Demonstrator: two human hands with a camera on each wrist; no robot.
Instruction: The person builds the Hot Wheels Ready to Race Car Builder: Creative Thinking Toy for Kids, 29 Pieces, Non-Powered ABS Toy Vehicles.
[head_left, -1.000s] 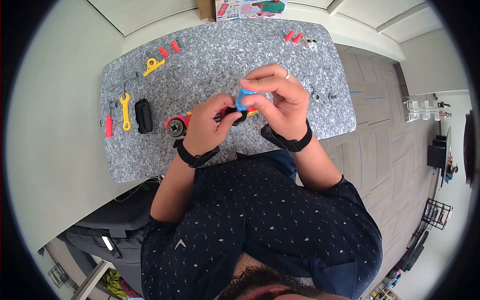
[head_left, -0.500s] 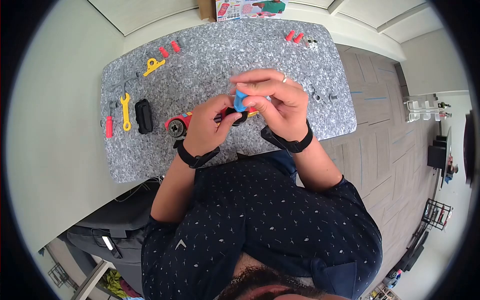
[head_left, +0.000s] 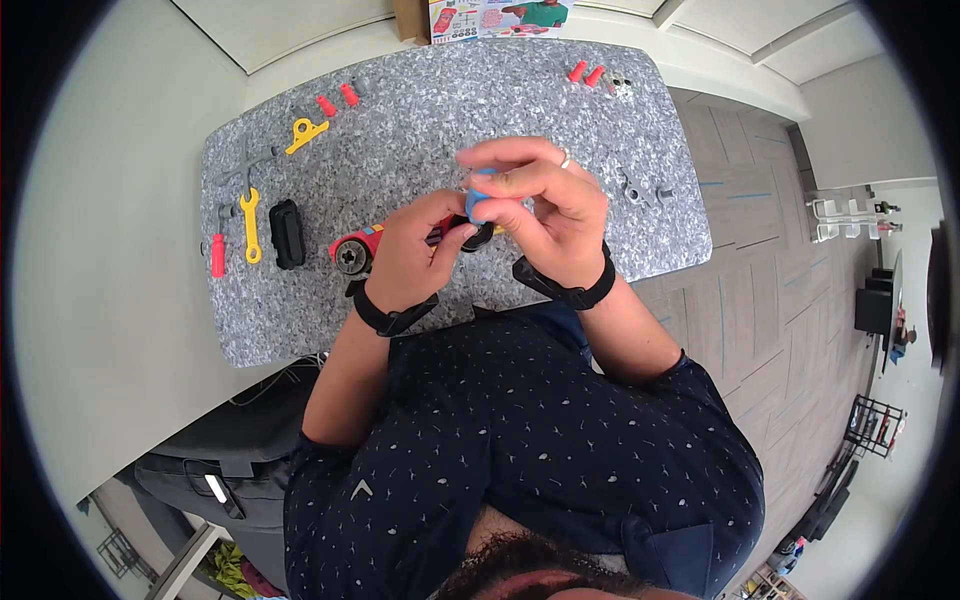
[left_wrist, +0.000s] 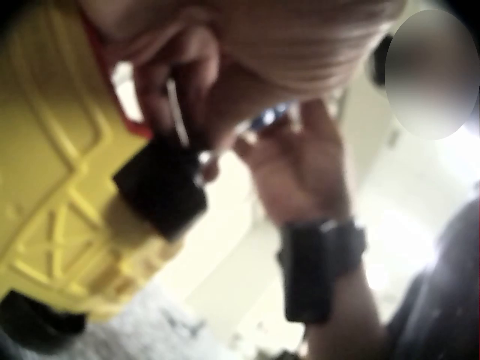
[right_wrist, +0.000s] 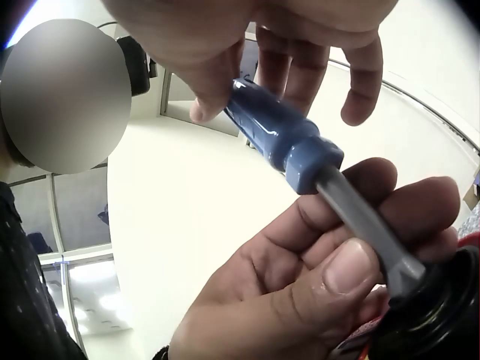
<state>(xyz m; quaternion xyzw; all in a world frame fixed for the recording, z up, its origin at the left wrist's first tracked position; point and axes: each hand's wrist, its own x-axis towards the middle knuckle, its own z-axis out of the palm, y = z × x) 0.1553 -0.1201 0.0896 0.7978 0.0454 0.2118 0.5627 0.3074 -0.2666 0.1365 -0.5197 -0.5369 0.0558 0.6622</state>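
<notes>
My right hand [head_left: 560, 215] pinches the blue handle of a toy screwdriver [right_wrist: 281, 131] between thumb and fingers. Its grey shaft slants down to a black wheel [right_wrist: 439, 307] on a red and yellow toy car [head_left: 352, 250]. From the other side my left hand [right_wrist: 292, 289] has its thumb and fingers round the shaft's lower end, right at the wheel. The car lies partly under the left hand in the head view, another wheel facing up. The left wrist view shows its yellow underside [left_wrist: 60, 150] and a black wheel [left_wrist: 161, 187] close to the left fingers.
Left on the speckled table [head_left: 430, 130] lie a black car part [head_left: 288, 233], a yellow wrench [head_left: 250, 225], a red-handled tool [head_left: 218, 256] and a yellow piece [head_left: 305, 134]. Red pieces [head_left: 337, 100] sit farther back. Small grey parts [head_left: 648, 190] lie right, a printed box [head_left: 500, 20] behind.
My right hand has shifted slightly left and its fingers have moved round the blue handle, covering more of it. My left hand and the car have stayed in place.
</notes>
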